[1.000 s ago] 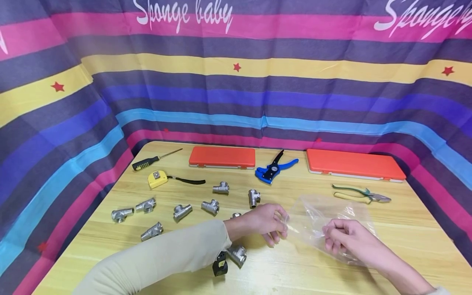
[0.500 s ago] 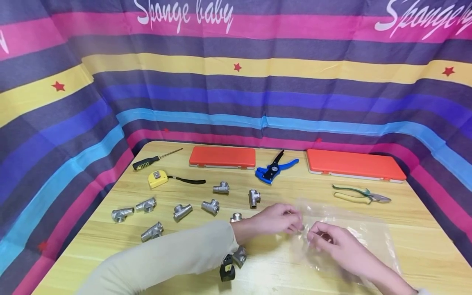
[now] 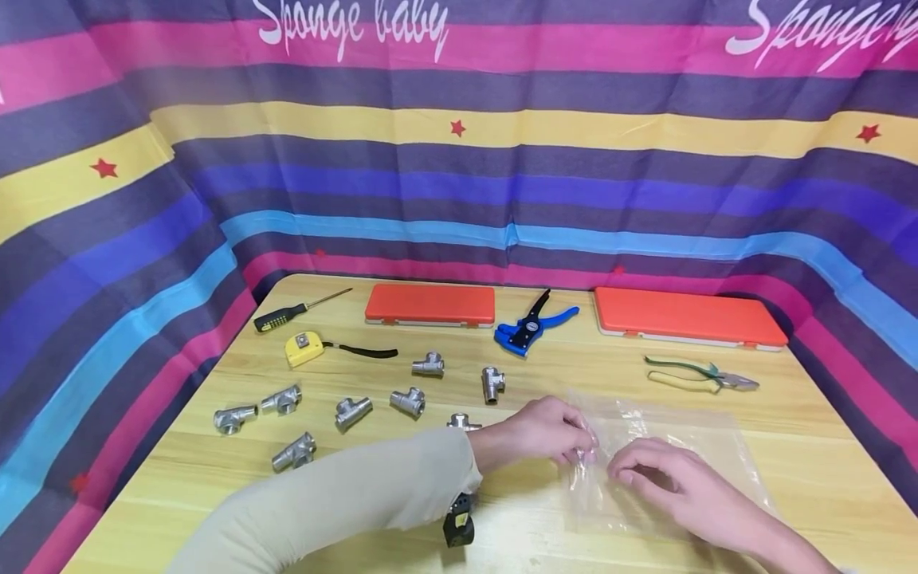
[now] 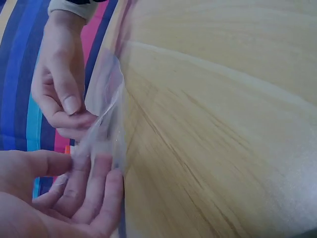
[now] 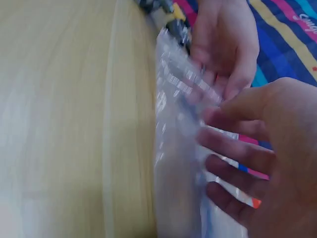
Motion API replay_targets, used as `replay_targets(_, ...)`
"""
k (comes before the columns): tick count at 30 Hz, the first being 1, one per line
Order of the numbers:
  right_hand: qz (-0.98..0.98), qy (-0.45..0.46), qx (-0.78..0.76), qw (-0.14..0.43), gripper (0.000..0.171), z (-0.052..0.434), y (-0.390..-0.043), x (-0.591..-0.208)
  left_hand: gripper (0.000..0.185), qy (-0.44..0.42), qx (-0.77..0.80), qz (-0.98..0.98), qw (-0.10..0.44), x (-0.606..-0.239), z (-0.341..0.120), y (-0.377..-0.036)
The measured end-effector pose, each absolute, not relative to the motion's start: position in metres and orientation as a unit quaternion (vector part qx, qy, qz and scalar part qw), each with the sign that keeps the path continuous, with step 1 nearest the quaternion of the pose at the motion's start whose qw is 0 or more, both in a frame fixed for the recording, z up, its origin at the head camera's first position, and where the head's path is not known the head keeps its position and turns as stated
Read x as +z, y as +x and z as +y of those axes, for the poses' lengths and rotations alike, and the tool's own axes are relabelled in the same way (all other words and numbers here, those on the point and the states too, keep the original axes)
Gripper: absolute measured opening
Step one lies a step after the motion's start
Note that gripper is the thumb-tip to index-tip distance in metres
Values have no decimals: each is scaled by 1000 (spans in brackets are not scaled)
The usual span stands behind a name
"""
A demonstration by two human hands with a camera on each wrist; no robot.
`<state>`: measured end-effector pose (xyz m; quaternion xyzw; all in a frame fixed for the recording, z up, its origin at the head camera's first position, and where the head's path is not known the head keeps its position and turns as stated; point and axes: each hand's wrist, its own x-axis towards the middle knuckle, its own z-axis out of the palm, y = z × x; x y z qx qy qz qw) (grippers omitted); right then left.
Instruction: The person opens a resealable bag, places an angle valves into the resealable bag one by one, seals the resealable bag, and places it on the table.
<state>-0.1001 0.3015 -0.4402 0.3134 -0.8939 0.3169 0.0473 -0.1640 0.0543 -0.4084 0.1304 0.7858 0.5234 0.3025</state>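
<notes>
Near the worktop's [image 3: 502, 542] front edge, we pinched the clear bag's [image 3: 674, 454] mouth between both hands' fingers, left hand [image 3: 548, 430] and right hand [image 3: 656, 470], judging the slippery film could slide free.

Head view looks forward-down over the table [image 3: 545, 542] from above; both wrist views sit close, sharing the clear plastic bag [image 3: 667, 446] edge both hands pinch.

Bag [image 3: 667, 446] on table [image 3: 810, 478], right of fittings [image 3: 344, 410]; pliers [image 3: 699, 375] behind bag; cases [image 3: 430, 304] at rear.
</notes>
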Motion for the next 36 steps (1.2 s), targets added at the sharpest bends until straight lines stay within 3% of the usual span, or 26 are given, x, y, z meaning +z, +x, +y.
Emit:
replay_targets(3,-920,266,273,92,40,310,-98,-439,9,140,547,765,310,-409,50,-166)
replay_targets(7,-935,231,244,110,63,325,-94,-439,13,178,560,732,346,-407,40,-171)
replay_targets(12,-938,232,242,85,105,348,-89,-444,20,231,542,705,395,-400,30,-178)
replay_targets(15,-941,233,237,62,120,358,-87,-451,27,250,531,697,413,-396,26,-180)
replay_targets(26,-955,227,183,56,124,376,-84,-466,30,237,548,681,425,-397,23,-180)
replay_targets(36,-949,258,151,99,120,386,-86,-469,47,393,441,688,421,-397,23,-178)
